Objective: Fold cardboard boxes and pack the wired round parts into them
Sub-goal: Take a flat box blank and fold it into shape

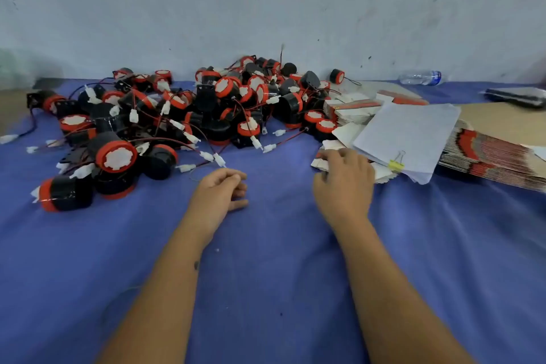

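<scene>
A big heap of wired round parts (pixel 189 115), black with red rims and white plugs, covers the far left and middle of the blue cloth (pixel 266 260). Flat unfolded boxes lie in stacks at the right: a white stack (pixel 351 112) and a red-printed stack (pixel 487 156). My left hand (pixel 220 192) rests on the cloth with fingers loosely curled, holding nothing, just in front of the heap. My right hand (pixel 344 177) lies palm down with its fingertips on the edge of a flat white box blank (pixel 320 161); whether it pinches it is hidden.
A clipped sheaf of white paper (pixel 407 136) with a yellow binder clip (pixel 396 165) lies over the box stacks. A plastic water bottle (pixel 421 77) lies by the wall. Brown cardboard (pixel 502 122) and a dark flat object (pixel 517 96) sit at the far right.
</scene>
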`<state>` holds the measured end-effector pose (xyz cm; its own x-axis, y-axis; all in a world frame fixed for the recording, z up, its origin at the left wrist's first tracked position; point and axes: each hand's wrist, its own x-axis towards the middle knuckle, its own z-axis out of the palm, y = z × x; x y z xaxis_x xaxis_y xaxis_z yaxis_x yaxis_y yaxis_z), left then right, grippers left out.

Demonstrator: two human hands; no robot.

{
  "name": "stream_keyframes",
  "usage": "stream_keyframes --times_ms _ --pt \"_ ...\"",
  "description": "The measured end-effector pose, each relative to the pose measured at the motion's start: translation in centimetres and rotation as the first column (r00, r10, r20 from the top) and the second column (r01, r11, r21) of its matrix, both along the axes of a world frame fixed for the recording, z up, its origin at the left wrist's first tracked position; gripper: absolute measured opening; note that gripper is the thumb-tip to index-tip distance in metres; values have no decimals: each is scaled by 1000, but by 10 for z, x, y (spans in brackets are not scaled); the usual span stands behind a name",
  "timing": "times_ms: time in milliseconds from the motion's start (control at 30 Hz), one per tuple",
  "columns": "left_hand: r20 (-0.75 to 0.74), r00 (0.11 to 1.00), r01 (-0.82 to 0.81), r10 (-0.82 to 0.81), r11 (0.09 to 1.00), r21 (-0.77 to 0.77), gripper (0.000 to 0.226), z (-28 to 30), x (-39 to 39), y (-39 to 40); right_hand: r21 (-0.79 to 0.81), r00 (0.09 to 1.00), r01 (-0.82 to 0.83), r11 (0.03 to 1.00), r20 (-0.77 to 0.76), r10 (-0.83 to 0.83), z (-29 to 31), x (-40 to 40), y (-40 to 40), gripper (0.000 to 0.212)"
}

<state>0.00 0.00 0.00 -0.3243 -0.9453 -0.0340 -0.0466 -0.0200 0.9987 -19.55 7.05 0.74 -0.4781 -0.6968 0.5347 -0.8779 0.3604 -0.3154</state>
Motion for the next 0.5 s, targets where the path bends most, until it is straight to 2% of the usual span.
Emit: stream_keyframes --times_ms 67,133,300,400,467,500 --pt "-4 1000 -10 10 999 41 22 3 0 -3 144 983 184 972 1 -186 0 -16 7 51" --pt "-3 1000 -1 1 999 54 22 2 0 -4 214 962 252 944 49 -268 -6 -35 15 51" --pt "-87 995 -46 53 995 85 28 2 1 -3 119 958 287 951 -35 -285 -3 -33 12 40" --pt "-58 997 -44 48 998 53 29 2 -6 1 77 964 201 977 -192 -183 6 -17 7 23" --pt "-34 999 -1 2 1000 27 32 3 -10 1 -93 944 33 995 -325 -61 11 2 4 8" --pt "-26 999 39 -39 999 17 35 3 -12 1 -172 914 -89 981 -406 12 12 16 2 10"
